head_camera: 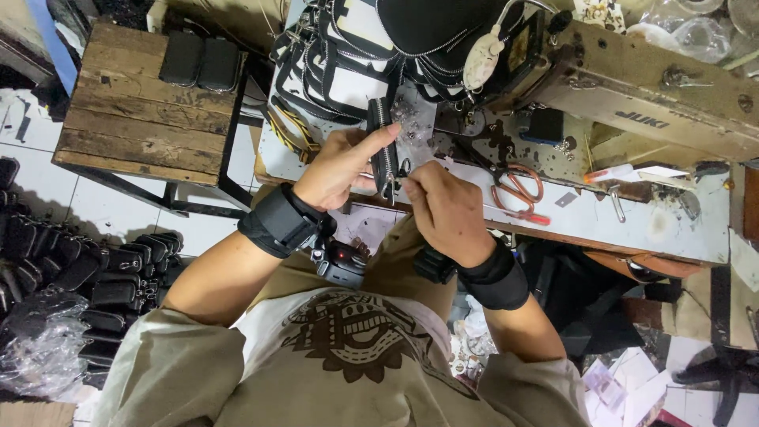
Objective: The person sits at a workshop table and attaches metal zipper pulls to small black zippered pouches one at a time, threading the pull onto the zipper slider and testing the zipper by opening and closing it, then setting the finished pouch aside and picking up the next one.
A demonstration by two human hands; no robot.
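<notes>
My left hand (341, 164) grips a black zipper strip (382, 134) upright between thumb and fingers, just above the front edge of the sewing table (601, 217). My right hand (444, 207) is closed on the strip's lower end, where a small metal slider (390, 188) shows. Both wrists wear black bands. A pile of black and white zipper pieces (348, 63) lies on the table behind the hands.
An old beige sewing machine (648, 87) stands at the right. Orange-handled scissors (518, 190) lie on the table near my right hand. A wooden stool (134, 119) carries two black cases at the left. Several black pouches (103, 277) are heaped on the floor.
</notes>
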